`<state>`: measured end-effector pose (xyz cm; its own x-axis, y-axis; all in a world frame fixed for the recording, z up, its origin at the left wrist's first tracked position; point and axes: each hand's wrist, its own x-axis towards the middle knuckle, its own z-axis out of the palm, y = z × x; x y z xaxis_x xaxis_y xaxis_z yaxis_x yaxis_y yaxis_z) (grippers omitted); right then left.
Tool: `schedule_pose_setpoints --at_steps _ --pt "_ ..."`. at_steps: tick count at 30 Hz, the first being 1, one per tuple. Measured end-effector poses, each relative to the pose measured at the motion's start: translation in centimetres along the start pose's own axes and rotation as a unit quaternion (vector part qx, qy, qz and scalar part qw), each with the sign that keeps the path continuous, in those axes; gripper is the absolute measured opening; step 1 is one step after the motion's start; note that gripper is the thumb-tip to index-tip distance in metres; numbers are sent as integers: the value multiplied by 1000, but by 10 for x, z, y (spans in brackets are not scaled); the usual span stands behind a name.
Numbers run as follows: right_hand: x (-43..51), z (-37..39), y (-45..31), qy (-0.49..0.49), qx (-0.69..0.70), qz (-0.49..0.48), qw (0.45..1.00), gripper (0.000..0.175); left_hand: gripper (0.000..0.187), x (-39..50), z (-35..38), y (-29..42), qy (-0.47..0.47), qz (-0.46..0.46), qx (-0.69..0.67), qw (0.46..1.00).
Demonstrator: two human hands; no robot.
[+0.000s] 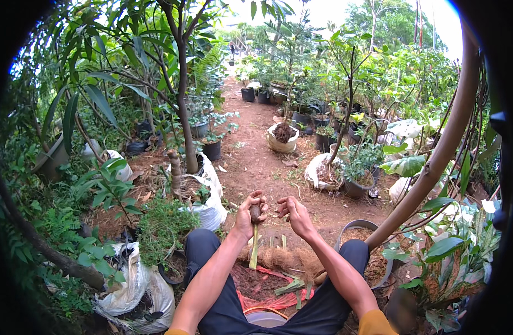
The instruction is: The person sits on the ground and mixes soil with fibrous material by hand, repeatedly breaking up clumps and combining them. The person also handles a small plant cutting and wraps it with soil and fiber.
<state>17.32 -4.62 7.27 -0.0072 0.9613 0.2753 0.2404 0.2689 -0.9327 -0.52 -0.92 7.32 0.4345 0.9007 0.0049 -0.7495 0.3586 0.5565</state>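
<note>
My left hand (243,218) is raised above my knees, shut around a small brown lump (255,212) that looks like packed soil or fibre. A pale green strip (254,253), like a stalk or leaf piece, hangs straight down from the lump. Close by on the right, my right hand (295,213) has loosely curled fingers; whether they pinch something thin is not visible. Between my legs, dark soil (250,281) lies on a red plastic sheet (277,302). Cut green strips (291,286) rest over it. Behind them sits a roll of brown fibre (277,256).
A thick bare stem (428,167) slants past my right knee, beside a grey pot (386,276). White sacks (212,201) and a low bushy plant (166,228) stand to the left. Potted plants line a dirt path (248,155) ahead, including a whitish pot (283,144). A person (232,48) is far off.
</note>
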Motion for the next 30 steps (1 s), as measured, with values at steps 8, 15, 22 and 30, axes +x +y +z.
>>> schedule_pose_setpoints --at_steps 8,15,22,30 --pt "-1 0 0 -12 -12 -3 1000 44 27 -2 4 -1 27 13 109 994" --pt "-1 2 4 -28 -41 -14 999 41 29 0 11 -9 21 62 114 991" --pt "-1 3 4 -20 -29 -10 999 40 38 -1 10 -5 36 77 191 978" --pt "0 4 6 -18 -26 -10 999 40 42 4 -1 -5 41 77 191 978"
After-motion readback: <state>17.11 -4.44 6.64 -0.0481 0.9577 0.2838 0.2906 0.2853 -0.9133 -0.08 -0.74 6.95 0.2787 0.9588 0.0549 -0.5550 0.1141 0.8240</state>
